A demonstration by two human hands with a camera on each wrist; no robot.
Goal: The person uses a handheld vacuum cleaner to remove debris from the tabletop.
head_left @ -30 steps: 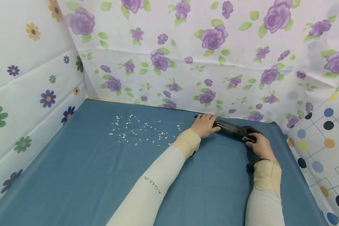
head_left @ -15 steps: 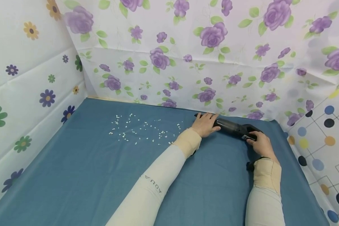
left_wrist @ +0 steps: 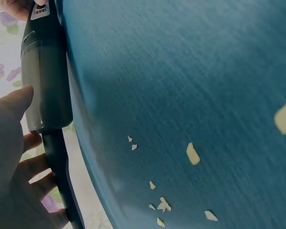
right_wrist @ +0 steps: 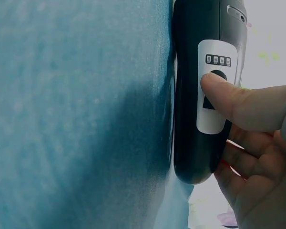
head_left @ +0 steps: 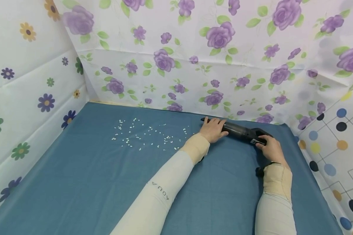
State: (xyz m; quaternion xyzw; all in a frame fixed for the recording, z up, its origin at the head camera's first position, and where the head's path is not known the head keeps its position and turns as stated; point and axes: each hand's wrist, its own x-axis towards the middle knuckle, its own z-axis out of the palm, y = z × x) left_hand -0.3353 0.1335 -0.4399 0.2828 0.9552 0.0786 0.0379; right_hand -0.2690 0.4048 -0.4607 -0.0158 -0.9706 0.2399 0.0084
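Note:
A black handheld vacuum cleaner (head_left: 238, 131) lies along the back of the blue cloth, in the head view. My left hand (head_left: 213, 130) holds its front end. In the left wrist view, the thumb touches the smoky dust cup (left_wrist: 47, 90) and the fingers reach round the narrow nozzle (left_wrist: 59, 164). At the rear, my right hand (head_left: 271, 150) grips the handle. Its thumb presses on the black button of the silver panel (right_wrist: 210, 121), below a row of small indicator marks. Small pale scraps (left_wrist: 192, 153) are scattered left of the nozzle.
The blue cloth (head_left: 91, 182) covers the whole work surface. A white sheet with purple roses (head_left: 164, 88) rises right behind the vacuum. Patterned sheets also stand along the left side (head_left: 26, 107) and the right side (head_left: 329, 156).
The head view has shifted very slightly. Both hands keep their hold on the vacuum cleaner, which stays in place, and the scraps lie as before.

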